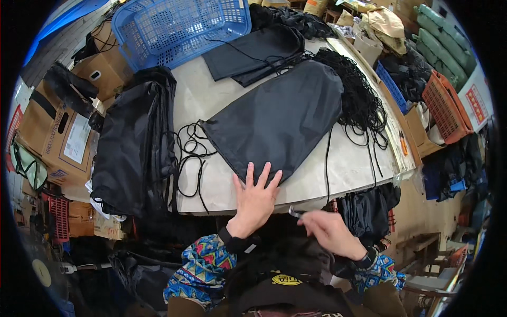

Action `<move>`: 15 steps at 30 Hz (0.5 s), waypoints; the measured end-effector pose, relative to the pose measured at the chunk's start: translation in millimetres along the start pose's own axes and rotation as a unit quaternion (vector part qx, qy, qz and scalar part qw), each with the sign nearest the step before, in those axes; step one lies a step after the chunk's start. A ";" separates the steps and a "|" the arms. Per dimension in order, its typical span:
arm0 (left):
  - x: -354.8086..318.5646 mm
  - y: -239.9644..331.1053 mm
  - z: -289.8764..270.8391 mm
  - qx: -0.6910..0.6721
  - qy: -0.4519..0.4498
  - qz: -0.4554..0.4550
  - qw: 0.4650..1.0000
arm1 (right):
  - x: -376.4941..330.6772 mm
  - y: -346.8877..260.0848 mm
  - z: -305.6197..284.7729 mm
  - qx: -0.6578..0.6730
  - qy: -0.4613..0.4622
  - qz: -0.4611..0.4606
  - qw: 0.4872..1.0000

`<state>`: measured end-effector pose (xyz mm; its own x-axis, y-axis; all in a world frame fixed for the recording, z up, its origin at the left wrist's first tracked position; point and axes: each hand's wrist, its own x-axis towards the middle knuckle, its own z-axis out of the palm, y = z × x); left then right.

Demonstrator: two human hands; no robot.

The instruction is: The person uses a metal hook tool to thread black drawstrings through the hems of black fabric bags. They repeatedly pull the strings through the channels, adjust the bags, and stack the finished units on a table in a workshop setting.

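Note:
A black drawstring bag (280, 119) lies flat on the white table (343, 169). My left hand (255, 198) rests palm down with spread fingers on the bag's near edge. My right hand (330, 230) hovers just below the table's front edge, fingers pinched on a small metal tool (294, 212). A black cord (326, 169) runs from the bag toward that hand. More loose black cords (190, 153) trail from the bag's left corner.
A stack of black bags (134, 148) drapes over the table's left side. A pile of black cords (359, 95) lies at right, black fabric pieces (253, 53) and a blue basket (182, 29) at the back. Cardboard boxes (58, 132) stand left, an orange crate (443, 105) right.

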<state>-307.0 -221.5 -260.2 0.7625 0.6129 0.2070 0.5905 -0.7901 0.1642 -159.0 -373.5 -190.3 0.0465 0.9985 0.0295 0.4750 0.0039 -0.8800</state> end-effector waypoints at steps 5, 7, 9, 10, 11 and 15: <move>-26.7 -7.4 -16.3 -0.338 0.231 -0.234 0.882 | -2.9 21.5 -6.3 -0.033 0.084 0.041 0.995; -50.9 -27.2 -6.4 -0.423 0.132 -0.321 0.837 | -3.7 21.4 -9.8 -0.002 0.076 0.100 0.992; -44.2 -12.5 -6.8 -0.409 0.139 -0.279 0.857 | -0.2 23.2 -2.7 0.009 0.081 0.093 0.992; -36.6 -3.8 -9.2 -0.387 0.123 -0.285 0.868 | 1.7 24.6 3.1 0.012 0.081 0.082 0.993; -27.5 3.2 -11.6 -0.366 0.107 -0.287 0.879 | 3.6 26.6 8.2 0.013 0.085 0.069 0.994; -12.4 12.9 -3.2 -0.418 0.167 -0.250 0.857 | 8.2 29.4 23.8 0.068 0.133 0.089 0.985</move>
<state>-309.7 -239.4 -257.6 0.2691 0.9511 0.1517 0.3190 -0.2366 0.9177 -165.6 -363.9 -227.2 0.3548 0.9347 -0.0232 0.3183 -0.1441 -0.9370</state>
